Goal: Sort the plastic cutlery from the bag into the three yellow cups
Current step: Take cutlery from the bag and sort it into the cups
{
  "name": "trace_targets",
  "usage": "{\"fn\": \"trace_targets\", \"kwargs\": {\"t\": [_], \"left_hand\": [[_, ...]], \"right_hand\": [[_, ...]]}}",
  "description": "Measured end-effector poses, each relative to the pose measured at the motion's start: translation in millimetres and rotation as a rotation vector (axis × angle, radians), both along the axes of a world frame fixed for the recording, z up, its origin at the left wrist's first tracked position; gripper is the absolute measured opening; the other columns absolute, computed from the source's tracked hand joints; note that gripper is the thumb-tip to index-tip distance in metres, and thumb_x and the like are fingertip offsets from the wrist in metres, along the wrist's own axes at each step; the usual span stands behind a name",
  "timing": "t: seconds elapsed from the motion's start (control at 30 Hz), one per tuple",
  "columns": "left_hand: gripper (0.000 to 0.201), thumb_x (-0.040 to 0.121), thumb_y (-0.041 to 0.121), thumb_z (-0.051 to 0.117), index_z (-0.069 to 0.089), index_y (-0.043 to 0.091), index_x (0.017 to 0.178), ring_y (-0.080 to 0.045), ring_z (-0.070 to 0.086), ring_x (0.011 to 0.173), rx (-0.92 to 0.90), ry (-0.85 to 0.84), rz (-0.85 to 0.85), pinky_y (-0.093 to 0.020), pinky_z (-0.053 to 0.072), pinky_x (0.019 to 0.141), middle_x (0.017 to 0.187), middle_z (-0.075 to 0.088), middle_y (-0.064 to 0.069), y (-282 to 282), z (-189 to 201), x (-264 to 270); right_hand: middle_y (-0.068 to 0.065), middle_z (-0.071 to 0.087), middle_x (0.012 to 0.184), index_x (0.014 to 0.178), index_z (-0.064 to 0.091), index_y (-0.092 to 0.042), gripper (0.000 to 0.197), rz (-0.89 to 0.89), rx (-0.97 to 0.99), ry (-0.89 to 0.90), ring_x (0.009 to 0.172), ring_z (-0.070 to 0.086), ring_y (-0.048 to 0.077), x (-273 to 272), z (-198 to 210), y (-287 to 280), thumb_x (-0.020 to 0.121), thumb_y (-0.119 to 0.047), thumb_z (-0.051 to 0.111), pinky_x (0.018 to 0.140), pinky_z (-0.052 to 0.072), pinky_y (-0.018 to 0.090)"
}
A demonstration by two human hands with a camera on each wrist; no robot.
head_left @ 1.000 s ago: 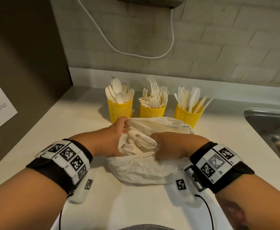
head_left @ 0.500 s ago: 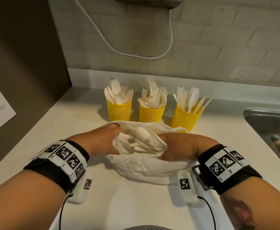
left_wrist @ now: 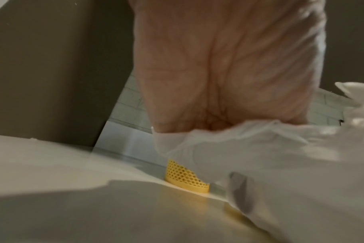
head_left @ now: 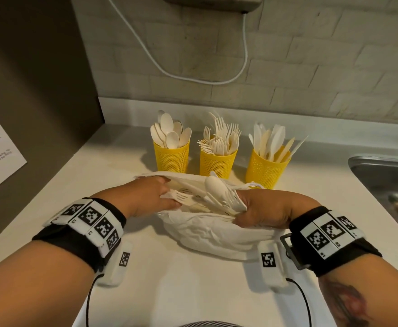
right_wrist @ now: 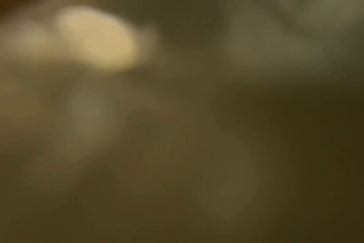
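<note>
So the white plastic bag sits on the counter, right in front of the three yellow cups, partly blocking their bases. Spoons, forks and knives are already standing in the left, middle and right cups. The left hand pinches the bag's edge, holding the mouth open. The right hand is clenched around a bunch of cutlery poking out of the bag, with a spoon on top. There's a steel sink off to the right and a white cable looping on the brick wall. The right wrist view is just a brown blur. The left wrist view only shows the palm, the bag and a bit of cup.
</note>
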State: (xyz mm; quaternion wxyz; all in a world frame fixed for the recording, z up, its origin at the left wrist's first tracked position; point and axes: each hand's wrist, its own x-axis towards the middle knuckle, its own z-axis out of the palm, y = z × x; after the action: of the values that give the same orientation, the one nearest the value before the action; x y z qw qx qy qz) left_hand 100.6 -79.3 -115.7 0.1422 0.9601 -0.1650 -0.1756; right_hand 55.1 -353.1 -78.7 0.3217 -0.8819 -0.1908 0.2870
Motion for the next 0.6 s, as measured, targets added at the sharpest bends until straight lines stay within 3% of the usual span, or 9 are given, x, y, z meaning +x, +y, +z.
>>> {"fn": "trace_targets", "kwargs": {"t": [0.1,0.17,0.23,0.3,0.33,0.37,0.43,0.5,0.6], "left_hand": [[0.052,0.097,0.044,0.049,0.049,0.022,0.144,-0.018,0.043,0.135,-0.026,-0.015,0.035,-0.026,0.031,0.109,0.153,0.042,0.004,-1,4,1],[0.04,0.096,0.026,0.055,0.056,0.025,0.136,-0.017,0.044,0.134,0.002,-0.052,-0.002,-0.022,0.032,0.104,0.154,0.041,0.007,1,8,0],[0.051,0.086,0.017,0.066,0.057,0.034,0.133,-0.01,0.047,0.128,-0.009,-0.074,-0.091,-0.016,0.036,0.099,0.15,0.043,0.015,1,11,-6],[0.074,0.078,0.028,0.076,0.043,0.04,0.143,0.0,0.038,0.13,-0.106,-0.022,-0.192,-0.011,0.03,0.103,0.146,0.037,0.025,-7,12,-14],[0.08,0.076,0.043,0.077,0.038,0.042,0.146,0.002,0.032,0.135,-0.143,0.004,-0.234,-0.017,0.027,0.111,0.148,0.034,0.027,-13,10,-15],[0.082,0.074,0.059,0.071,0.035,0.046,0.146,-0.002,0.028,0.14,-0.131,0.015,-0.262,-0.03,0.024,0.118,0.152,0.031,0.025,-21,8,-15],[0.086,0.066,0.079,0.055,0.03,0.053,0.144,-0.013,0.02,0.146,-0.005,-0.006,-0.283,-0.054,0.02,0.117,0.156,0.026,0.019,-32,0,-12],[0.095,0.064,0.081,0.052,0.017,0.053,0.147,-0.023,0.008,0.149,0.156,-0.019,-0.308,-0.065,0.014,0.114,0.161,0.013,0.011,-43,-8,-13],[0.106,0.074,0.073,0.059,-0.003,0.041,0.153,-0.028,-0.006,0.151,0.316,-0.055,-0.27,-0.065,0.005,0.116,0.163,-0.002,0.005,-56,-19,-16]], "right_hand": [[-0.032,0.067,0.1,0.111,0.055,-0.053,0.051,-0.043,0.021,0.001,0.097,0.062,-0.007,0,0,-7,0.089,-0.009,0.067,0.087,0.049,0.015],[-0.031,0.069,0.097,0.11,0.058,-0.049,0.049,-0.075,0.071,0.018,0.092,0.064,-0.009,0,-2,-11,0.089,-0.006,0.067,0.081,0.05,0.012],[-0.029,0.071,0.097,0.108,0.061,-0.046,0.047,-0.107,0.145,0.039,0.09,0.065,-0.01,-1,-2,-10,0.089,-0.003,0.066,0.077,0.05,0.012],[-0.026,0.073,0.094,0.107,0.063,-0.038,0.045,-0.153,0.254,0.044,0.088,0.065,-0.01,0,-3,-7,0.088,0.003,0.065,0.076,0.05,0.012],[-0.024,0.074,0.092,0.106,0.063,-0.034,0.044,-0.18,0.318,0.052,0.086,0.066,-0.009,2,-3,-6,0.088,0.006,0.064,0.076,0.05,0.013],[-0.021,0.075,0.089,0.106,0.063,-0.029,0.042,-0.209,0.38,0.063,0.084,0.068,-0.006,3,-3,-3,0.088,0.008,0.062,0.076,0.051,0.016],[-0.009,0.076,0.092,0.107,0.064,-0.019,0.035,-0.247,0.498,0.098,0.088,0.071,0.005,5,0,5,0.089,0.01,0.06,0.079,0.055,0.021],[0.005,0.075,0.105,0.113,0.065,-0.012,0.033,-0.268,0.601,0.109,0.1,0.07,0.019,8,5,12,0.088,0.009,0.06,0.09,0.056,0.031],[0.012,0.072,0.106,0.115,0.064,-0.009,0.032,-0.248,0.629,0.081,0.104,0.068,0.028,13,15,17,0.088,0.006,0.063,0.097,0.053,0.04]]}}
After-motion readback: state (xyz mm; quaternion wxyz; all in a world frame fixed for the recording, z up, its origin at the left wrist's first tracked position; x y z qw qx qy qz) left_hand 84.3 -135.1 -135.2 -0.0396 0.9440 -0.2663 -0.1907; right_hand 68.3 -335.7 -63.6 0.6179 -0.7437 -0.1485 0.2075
